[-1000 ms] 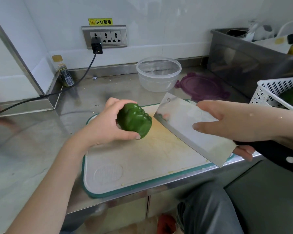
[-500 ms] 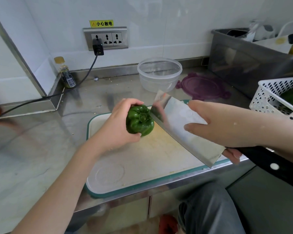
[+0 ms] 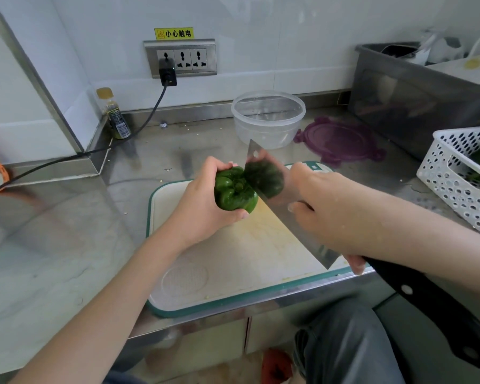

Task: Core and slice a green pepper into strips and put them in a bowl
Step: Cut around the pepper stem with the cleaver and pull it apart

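Head view: your left hand (image 3: 203, 209) grips the green pepper (image 3: 233, 189) over the cutting board's (image 3: 233, 261) far edge. Your right hand (image 3: 336, 206) grasps the cleaver (image 3: 288, 217), its blade touching the pepper's right side. The clear bowl (image 3: 268, 119) sits behind the board, nothing visible inside.

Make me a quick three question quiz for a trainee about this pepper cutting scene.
1. True or false: the green pepper lies in the clear plastic bowl.
2. Which hand grips the cleaver? A) left hand B) right hand
3. Fill in: the purple lid lies to the ___ of the bowl, as seen from the head camera.

Key: 1 false, the left hand holds it above the cutting board, beside the blade. 2 B. 3 right.
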{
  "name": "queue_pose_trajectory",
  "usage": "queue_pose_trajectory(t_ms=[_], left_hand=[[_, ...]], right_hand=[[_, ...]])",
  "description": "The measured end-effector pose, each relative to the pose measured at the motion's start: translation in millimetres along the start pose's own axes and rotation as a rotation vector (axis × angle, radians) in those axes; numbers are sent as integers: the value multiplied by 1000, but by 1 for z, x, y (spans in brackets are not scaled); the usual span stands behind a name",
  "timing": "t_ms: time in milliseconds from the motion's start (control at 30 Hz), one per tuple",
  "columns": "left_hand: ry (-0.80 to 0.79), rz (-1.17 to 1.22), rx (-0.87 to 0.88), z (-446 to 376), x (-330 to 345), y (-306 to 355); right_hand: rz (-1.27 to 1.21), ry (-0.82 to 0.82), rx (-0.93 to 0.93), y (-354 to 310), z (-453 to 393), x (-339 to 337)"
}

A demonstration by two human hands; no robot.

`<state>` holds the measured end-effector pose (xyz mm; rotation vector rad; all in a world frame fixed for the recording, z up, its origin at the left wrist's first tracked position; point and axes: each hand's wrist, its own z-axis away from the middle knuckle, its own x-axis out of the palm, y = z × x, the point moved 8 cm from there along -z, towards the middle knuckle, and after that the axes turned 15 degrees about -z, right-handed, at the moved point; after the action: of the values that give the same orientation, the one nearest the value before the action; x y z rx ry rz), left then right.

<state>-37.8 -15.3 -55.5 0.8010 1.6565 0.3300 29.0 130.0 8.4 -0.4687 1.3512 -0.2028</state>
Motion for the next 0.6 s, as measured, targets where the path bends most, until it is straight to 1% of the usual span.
queue_pose_trajectory(t_ms=[67, 167, 267, 333, 500, 600], left_hand=[[15, 0, -3, 1, -2, 0], [24, 4, -6, 1, -2, -2], [21, -8, -1, 0, -1, 0], [27, -14, -6, 0, 0, 1], [45, -29, 2, 1, -1, 1], [46, -42, 23, 1, 0, 4]], right_hand=[[-14, 7, -18, 0, -1, -4], [15, -27, -60, -5, 2, -9], [48, -19, -81, -6, 0, -12], [23, -17, -62, -6, -3, -15], [-5, -50, -130, -16, 3, -19], [-29, -53, -137, -17, 5, -21]])
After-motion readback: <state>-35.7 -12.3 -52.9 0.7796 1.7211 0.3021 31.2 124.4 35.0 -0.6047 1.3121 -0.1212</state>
